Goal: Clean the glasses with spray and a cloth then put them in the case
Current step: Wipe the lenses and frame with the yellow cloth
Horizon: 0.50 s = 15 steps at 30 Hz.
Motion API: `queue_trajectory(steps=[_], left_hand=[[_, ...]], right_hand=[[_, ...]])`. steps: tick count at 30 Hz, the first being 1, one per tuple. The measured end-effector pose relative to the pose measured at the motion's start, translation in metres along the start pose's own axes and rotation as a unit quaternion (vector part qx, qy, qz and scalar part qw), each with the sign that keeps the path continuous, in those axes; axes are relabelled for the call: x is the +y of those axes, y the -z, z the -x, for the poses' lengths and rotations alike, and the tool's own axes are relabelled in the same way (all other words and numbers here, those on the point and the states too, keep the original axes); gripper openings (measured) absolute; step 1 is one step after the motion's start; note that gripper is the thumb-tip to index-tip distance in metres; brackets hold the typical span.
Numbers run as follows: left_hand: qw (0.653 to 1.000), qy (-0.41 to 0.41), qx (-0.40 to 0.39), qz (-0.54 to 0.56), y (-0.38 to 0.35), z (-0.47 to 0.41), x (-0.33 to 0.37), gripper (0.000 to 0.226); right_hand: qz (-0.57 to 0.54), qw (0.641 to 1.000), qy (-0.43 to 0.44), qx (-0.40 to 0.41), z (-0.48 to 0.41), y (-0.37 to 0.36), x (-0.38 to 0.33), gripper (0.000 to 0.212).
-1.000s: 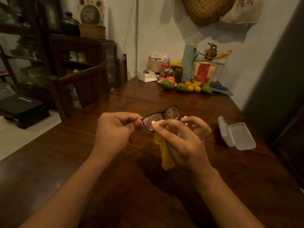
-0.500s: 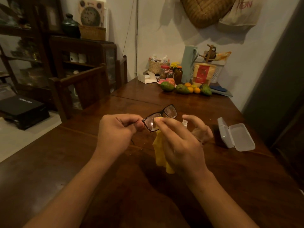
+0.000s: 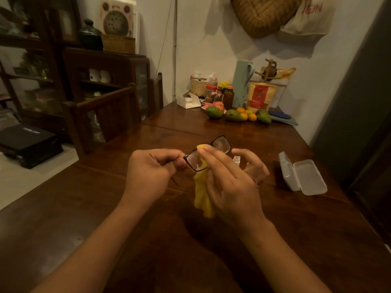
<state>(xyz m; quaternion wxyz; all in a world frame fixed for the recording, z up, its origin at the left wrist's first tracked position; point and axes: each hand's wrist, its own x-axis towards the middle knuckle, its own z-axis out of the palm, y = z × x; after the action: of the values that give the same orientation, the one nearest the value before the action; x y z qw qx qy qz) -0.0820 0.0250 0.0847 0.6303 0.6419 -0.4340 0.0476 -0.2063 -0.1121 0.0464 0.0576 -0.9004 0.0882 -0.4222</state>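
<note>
My left hand (image 3: pixel 153 170) pinches the black-framed glasses (image 3: pixel 221 143) at their left end, holding them above the wooden table (image 3: pixel 105 208). My right hand (image 3: pixel 230 182) presses a yellow cloth (image 3: pixel 202 197) against the left lens with thumb and forefinger; the cloth's tail hangs down below. The right lens looks smeared. A small white spray bottle (image 3: pixel 237 160) stands just behind my right hand, mostly hidden. The white glasses case (image 3: pixel 300 176) lies open on the table to the right.
At the table's far end sit avocados and oranges (image 3: pixel 237 115), jars, a teal jug (image 3: pixel 241 83), a basket and a small white box (image 3: pixel 188 101). A wooden chair (image 3: pixel 110 115) stands at the left edge, with a dark cabinet behind it.
My right hand has shifted the cloth across the left lens, from its lower right edge up toward the bridge. The left hand and glasses have stayed almost still.
</note>
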Motion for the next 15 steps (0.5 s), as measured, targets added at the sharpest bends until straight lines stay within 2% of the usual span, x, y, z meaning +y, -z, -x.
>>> queue_trajectory(steps=[5, 8, 11, 15], left_hand=[[1.0, 0.004, 0.01, 0.004, 0.0, -0.001, -0.002, 0.033], [1.0, 0.012, 0.012, -0.001, 0.001, -0.001, -0.003, 0.037], [1.0, 0.013, 0.014, -0.008, 0.002, -0.002, -0.003, 0.039], [1.0, 0.005, 0.005, -0.007, 0.001, -0.001, -0.003, 0.041]], right_hand=[[-0.014, 0.998, 0.063, -0.012, 0.0, 0.003, 0.001, 0.043], [0.003, 0.996, 0.081, 0.022, 0.002, 0.004, 0.008, 0.034], [-0.001, 0.997, 0.062, 0.054, 0.002, 0.005, 0.015, 0.033], [-0.013, 0.998, 0.042, 0.035, 0.0, 0.003, 0.01, 0.039]])
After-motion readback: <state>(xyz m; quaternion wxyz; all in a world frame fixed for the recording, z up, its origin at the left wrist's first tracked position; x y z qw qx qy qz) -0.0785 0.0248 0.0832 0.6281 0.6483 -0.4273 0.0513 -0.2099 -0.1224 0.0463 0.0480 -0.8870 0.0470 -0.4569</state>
